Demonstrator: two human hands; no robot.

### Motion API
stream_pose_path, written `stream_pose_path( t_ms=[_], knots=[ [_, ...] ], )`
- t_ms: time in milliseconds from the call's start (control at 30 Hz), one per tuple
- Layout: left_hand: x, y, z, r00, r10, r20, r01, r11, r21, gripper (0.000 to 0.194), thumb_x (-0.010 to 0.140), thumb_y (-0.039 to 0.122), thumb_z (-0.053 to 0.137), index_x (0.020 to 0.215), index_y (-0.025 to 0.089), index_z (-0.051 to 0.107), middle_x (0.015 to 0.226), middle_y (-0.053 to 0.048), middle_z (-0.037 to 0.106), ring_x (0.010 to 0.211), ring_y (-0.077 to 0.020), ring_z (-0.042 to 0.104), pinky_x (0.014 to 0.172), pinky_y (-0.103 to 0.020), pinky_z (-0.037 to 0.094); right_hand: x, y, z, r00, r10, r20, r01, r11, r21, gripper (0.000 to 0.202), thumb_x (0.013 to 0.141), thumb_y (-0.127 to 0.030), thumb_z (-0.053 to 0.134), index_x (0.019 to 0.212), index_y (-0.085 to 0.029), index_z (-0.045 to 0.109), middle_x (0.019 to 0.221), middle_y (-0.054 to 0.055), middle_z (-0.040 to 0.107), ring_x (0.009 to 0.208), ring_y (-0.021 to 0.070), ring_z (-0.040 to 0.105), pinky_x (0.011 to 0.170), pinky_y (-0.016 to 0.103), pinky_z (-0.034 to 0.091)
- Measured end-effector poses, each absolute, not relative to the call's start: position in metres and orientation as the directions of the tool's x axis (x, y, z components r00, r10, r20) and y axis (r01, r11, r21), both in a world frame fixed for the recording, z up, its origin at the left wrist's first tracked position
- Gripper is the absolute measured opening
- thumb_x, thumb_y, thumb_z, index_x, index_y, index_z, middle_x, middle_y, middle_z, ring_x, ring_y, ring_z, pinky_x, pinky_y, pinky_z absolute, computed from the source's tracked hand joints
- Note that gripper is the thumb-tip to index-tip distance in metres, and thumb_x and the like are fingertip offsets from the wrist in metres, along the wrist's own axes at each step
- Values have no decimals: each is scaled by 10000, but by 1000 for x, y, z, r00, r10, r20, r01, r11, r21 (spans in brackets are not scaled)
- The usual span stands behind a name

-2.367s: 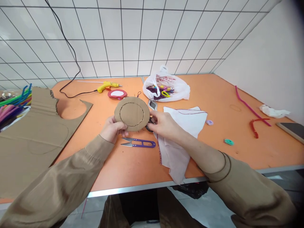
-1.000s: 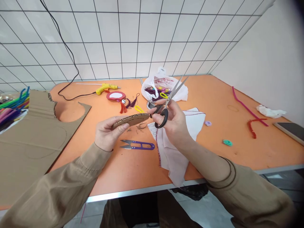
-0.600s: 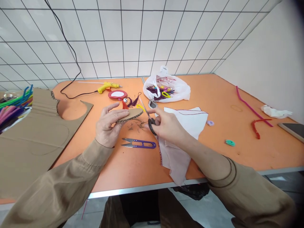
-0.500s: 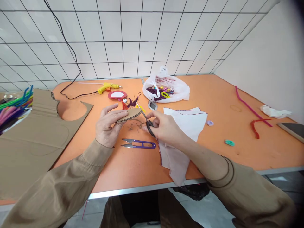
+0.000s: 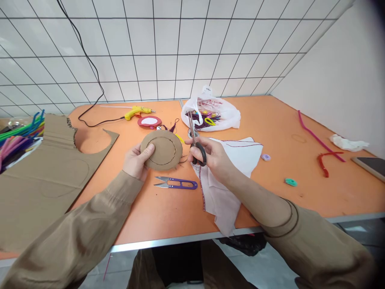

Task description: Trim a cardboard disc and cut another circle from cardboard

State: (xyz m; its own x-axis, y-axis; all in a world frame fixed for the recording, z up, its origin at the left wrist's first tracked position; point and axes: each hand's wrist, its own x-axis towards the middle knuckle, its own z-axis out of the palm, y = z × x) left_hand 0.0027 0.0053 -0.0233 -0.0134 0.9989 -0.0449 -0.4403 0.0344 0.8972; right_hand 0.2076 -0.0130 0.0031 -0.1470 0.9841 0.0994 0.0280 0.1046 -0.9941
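My left hand [image 5: 137, 160] grips a round cardboard disc [image 5: 164, 150] by its left edge, thumb on top. A ring-shaped line of marks runs inside the disc's rim. In my right hand [image 5: 210, 154] is a pair of black-handled scissors [image 5: 199, 154], blades pointing up and away, apart from the disc. Purple thread snips [image 5: 180, 184] lie on the table just below the disc. White cloth [image 5: 240, 156] with a dark stitched edge spreads beneath and beside my right hand. Small dark scraps [image 5: 183, 159] show at the disc's right edge.
A cut cardboard sheet [image 5: 45, 176] covers the left side, beside pipe cleaners [image 5: 22, 140]. Farther back are a yellow glue gun [image 5: 136, 112], a red-rimmed piece [image 5: 149, 121] and a white plastic bag [image 5: 228, 114]. To the right lie a red pipe cleaner [image 5: 323, 166] and a phone [image 5: 371, 165].
The disc has turned from edge-on to face-up, showing its flat side. The scissors have moved off its edge, and their blades now point upward.
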Motion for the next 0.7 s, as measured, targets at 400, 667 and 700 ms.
stream_pose_path(
  t_ms=[400,667,700],
  knots=[
    [-1,7,-29,292,920,-261,-435,371,820,338,764,293,718,1030,85,727,937,-148,759,831,-264,723,805,-367,582,205,-17,1,-381,923,-48,-2,-53,-999,283,677,-365,728,826,-156,608,610,6,638,601,143,607,575,270,464],
    [3,5,-27,349,907,-237,-451,384,806,288,794,280,674,1008,97,737,960,-139,759,836,-248,722,726,-307,587,206,-18,0,-399,917,-27,31,-16,-999,230,711,-347,700,812,-167,598,615,3,643,599,135,606,570,258,466],
    [2,6,-27,324,916,-235,-457,370,809,293,787,275,684,1011,92,735,971,-141,757,853,-247,720,755,-311,585,206,-17,-1,-364,931,-34,69,-9,-998,230,726,-343,686,846,-164,607,605,-1,635,600,138,605,575,263,465]
  ],
)
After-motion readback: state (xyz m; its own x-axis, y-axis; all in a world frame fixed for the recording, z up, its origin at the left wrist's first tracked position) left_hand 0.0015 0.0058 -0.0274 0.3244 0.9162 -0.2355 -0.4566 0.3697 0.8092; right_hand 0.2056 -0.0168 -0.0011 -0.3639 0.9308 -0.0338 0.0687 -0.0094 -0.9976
